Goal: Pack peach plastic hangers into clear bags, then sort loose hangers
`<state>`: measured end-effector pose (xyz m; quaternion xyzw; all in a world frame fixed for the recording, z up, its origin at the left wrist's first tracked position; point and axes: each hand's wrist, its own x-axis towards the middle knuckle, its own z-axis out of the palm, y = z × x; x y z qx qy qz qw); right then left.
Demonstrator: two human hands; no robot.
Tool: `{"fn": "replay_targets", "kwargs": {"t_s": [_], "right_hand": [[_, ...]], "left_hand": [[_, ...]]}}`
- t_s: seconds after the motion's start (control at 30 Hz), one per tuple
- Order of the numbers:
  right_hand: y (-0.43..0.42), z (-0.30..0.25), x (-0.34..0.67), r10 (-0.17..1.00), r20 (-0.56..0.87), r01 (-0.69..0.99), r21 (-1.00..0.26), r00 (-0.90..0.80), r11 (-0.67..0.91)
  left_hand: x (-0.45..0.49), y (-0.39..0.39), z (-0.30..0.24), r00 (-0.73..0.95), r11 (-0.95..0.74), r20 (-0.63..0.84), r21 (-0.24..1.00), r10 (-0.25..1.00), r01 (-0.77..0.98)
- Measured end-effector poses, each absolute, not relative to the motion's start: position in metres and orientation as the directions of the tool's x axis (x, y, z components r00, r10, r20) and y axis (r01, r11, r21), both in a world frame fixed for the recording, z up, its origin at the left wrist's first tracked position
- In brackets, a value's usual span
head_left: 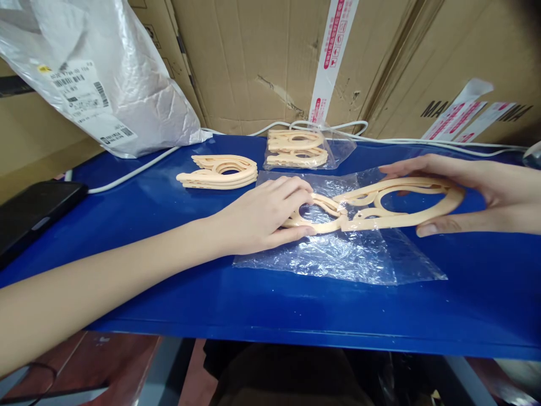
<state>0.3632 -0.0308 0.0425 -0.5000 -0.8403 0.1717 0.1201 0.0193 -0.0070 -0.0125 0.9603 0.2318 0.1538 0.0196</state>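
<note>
My left hand is closed over a cream plastic folding hanger, thumb along its near edge and fingers over its far side. To its right, my right hand holds the rounded end of another cream folding hanger section, fingers at the far edge and thumb at the near edge. The two parts meet end to end; whether they are joined I cannot tell. Under them lies a clear plastic bag, flat and crinkled. Behind my left hand sits a stack of folded cream hangers.
More hangers in a clear bag lie at the back of the blue table. A large white plastic parcel bag stands at the left rear. A black phone, a white cable and cardboard boxes border the surface.
</note>
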Motion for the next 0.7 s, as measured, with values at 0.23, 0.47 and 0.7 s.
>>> {"fn": "replay_targets", "kwargs": {"t_s": [0.23,0.47,0.7], "right_hand": [[-0.030,0.044,0.367,0.861,0.091,0.794,-0.348,-0.501,0.499],[-0.031,0.039,0.354,0.878,0.054,0.806,-0.372,-0.476,0.460],[-0.030,0.033,0.361,0.863,0.065,0.807,-0.325,-0.501,0.493]], "left_hand": [[0.020,-0.009,-0.009,0.824,-0.871,0.307,0.035,0.476,0.490],[0.020,-0.009,-0.012,0.822,-0.869,0.299,0.057,0.485,0.492],[0.019,-0.008,-0.014,0.830,-0.865,0.247,0.101,0.501,0.492]]}}
